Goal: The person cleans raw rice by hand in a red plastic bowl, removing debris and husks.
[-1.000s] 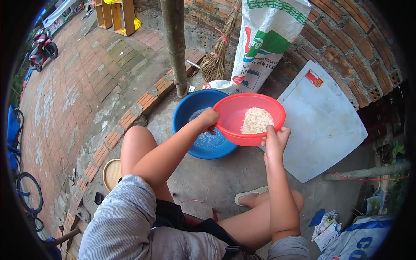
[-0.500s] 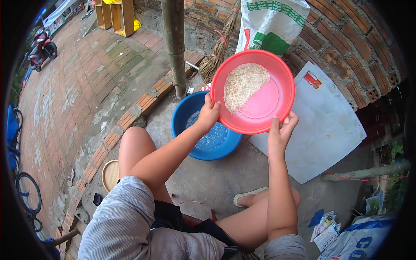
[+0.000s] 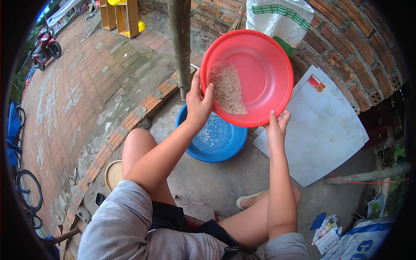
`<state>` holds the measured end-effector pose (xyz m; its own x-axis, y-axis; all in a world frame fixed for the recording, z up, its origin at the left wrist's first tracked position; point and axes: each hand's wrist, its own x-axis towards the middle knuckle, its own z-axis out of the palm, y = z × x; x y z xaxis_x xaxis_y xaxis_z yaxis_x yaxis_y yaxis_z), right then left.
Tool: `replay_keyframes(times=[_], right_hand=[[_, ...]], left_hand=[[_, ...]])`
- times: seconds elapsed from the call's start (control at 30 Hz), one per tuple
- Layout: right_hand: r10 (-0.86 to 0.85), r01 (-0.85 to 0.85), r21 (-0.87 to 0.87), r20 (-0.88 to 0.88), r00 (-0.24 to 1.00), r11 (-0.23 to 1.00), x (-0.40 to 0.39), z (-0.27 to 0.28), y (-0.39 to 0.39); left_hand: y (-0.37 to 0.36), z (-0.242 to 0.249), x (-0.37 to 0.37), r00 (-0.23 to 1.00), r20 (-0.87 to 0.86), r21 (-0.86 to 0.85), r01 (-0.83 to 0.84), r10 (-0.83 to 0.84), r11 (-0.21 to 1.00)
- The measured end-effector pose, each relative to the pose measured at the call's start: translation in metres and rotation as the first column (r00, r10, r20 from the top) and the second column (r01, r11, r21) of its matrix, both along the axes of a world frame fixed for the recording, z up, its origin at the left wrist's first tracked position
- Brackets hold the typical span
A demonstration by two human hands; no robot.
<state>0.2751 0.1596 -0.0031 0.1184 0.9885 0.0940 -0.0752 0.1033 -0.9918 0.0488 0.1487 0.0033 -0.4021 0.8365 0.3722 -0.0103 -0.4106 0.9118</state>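
A red plastic basin (image 3: 265,82) is held up in front of me, tilted toward the left. Pale grain that looks like rice (image 3: 227,89) lies heaped along its left side, while the right part of its bottom is bare. My left hand (image 3: 200,102) grips the lower left rim, thumb inside the wall. At the lower right rim, my right hand (image 3: 276,128) is closed on the edge, with some fingers hidden beneath. Below and partly behind the red basin, a blue basin (image 3: 212,158) stands on the concrete, scattered pale grains on its bottom.
A bamboo post (image 3: 180,39) rises behind the blue basin. To the right lies a white board (image 3: 323,125) by the brick wall (image 3: 346,47), with a white and green sack (image 3: 279,19) behind. A round woven tray (image 3: 113,175) is beside my left knee. A brick edging (image 3: 117,136) borders the paving.
The red basin has risen slightly and tipped further left, both hands moving with it. The grain has slid into a narrower heap against the left wall. My view has shifted slightly.
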Motion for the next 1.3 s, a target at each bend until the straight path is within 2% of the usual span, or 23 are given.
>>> replay_keyframes(times=[0.07, 0.1, 0.13, 0.17, 0.2, 0.33, 0.4, 0.43, 0.5, 0.53, 0.6, 0.73, 0.8, 0.83, 0.9, 0.93, 0.97, 1.0, 1.03, 1.1, 1.13, 1.3], right_hand=[[0.065, -0.075, -0.158, -0.068, 0.996, 0.985, -0.008, 0.003, -0.005], [0.065, -0.076, -0.158, -0.071, 0.995, 0.985, -0.010, 0.000, -0.004], [0.092, -0.109, -0.229, -0.083, 0.992, 0.967, -0.012, -0.007, -0.003], [0.118, -0.142, -0.299, -0.097, 0.988, 0.944, -0.015, -0.011, -0.002], [0.105, -0.155, -0.325, -0.166, 0.981, 0.933, -0.022, -0.011, -0.003], [0.205, -0.292, -0.454, -0.231, 0.951, 0.842, -0.033, -0.035, -0.002], [0.196, -0.292, -0.488, -0.238, 0.951, 0.823, -0.040, -0.046, -0.003], [0.185, -0.289, -0.521, -0.244, 0.952, 0.803, -0.043, -0.048, -0.003], [0.165, -0.279, -0.534, -0.252, 0.953, 0.798, -0.047, -0.051, -0.006], [0.173, -0.292, -0.566, -0.255, 0.951, 0.771, -0.048, -0.052, -0.006], [0.181, -0.302, -0.595, -0.256, 0.950, 0.745, -0.047, -0.055, -0.006], [0.134, -0.252, -0.627, -0.229, 0.964, 0.738, -0.048, -0.063, -0.007], [0.106, -0.211, -0.626, -0.202, 0.974, 0.751, -0.048, -0.057, -0.008], [0.118, -0.194, -0.588, -0.165, 0.979, 0.786, -0.045, -0.052, -0.009], [0.127, -0.175, -0.548, -0.125, 0.984, 0.818, -0.038, -0.046, -0.008], [0.105, -0.136, -0.496, -0.091, 0.990, 0.857, -0.034, -0.044, -0.006], [0.080, -0.098, -0.440, -0.058, 0.995, 0.893, -0.030, -0.042, -0.006], [0.062, -0.094, -0.369, -0.097, 0.993, 0.925, -0.027, -0.034, -0.007], [0.060, -0.092, -0.369, -0.097, 0.993, 0.925, -0.025, -0.026, -0.009], [-0.016, 0.022, -0.277, 0.022, 1.000, 0.961, -0.022, -0.009, -0.012], [-0.009, 0.018, -0.256, 0.039, 0.999, 0.966, -0.017, -0.005, -0.011], [-0.035, 0.055, -0.203, 0.103, 0.994, 0.978, -0.012, 0.012, -0.014]], left_hand=[[-0.007, 0.007, -0.002, 0.998, -0.050, 0.033, -0.026, 0.027, 0.999], [-0.009, 0.010, -0.003, 0.994, -0.099, 0.066, -0.045, 0.052, 0.997], [-0.009, 0.012, -0.005, 0.993, -0.103, 0.067, -0.045, 0.052, 0.997], [-0.009, 0.014, -0.007, 0.975, -0.177, 0.117, -0.111, 0.131, 0.987], [-0.010, 0.018, -0.008, 0.946, -0.245, 0.173, -0.174, 0.213, 0.970], [-0.017, 0.032, -0.012, 0.892, -0.353, 0.199, -0.222, 0.281, 0.954], [-0.017, 0.036, -0.016, 0.874, -0.431, 0.009, -0.247, 0.226, 0.969], [-0.015, 0.036, -0.019, 0.872, -0.433, 0.009, -0.250, 0.230, 0.968], [-0.008, 0.032, -0.025, 0.867, -0.455, -0.193, -0.317, 0.202, 0.929], [-0.004, 0.028, -0.029, 0.866, -0.456, -0.193, -0.320, 0.204, 0.928], [0.003, 0.019, -0.035, 0.845, -0.516, -0.328, -0.347, 0.142, 0.879], [0.011, 0.004, -0.044, 0.835, -0.542, -0.363, -0.336, 0.097, 0.869], [0.012, 0.005, -0.047, 0.752, -0.658, -0.483, -0.388, -0.033, 0.785], [0.010, 0.007, -0.048, 0.753, -0.658, -0.484, -0.388, -0.033, 0.785], [0.007, 0.011, -0.050, 0.786, -0.583, -0.656, -0.306, -0.206, 0.690], [0.008, 0.008, -0.051, 0.787, -0.581, -0.657, -0.304, -0.207, 0.690], [0.010, 0.002, -0.051, 0.824, -0.502, -0.722, -0.230, -0.265, 0.653], [0.011, -0.002, -0.050, 0.851, -0.417, -0.777, -0.152, -0.319, 0.610], [0.012, -0.005, -0.048, 0.850, -0.417, -0.777, -0.151, -0.320, 0.611], [0.011, -0.014, -0.043, 0.876, -0.210, -0.868, 0.036, -0.433, 0.495], [0.011, -0.019, -0.039, 0.881, -0.143, -0.887, 0.088, -0.451, 0.454], [0.005, -0.037, -0.021, 0.905, -0.014, -0.866, 0.201, -0.425, 0.457]])
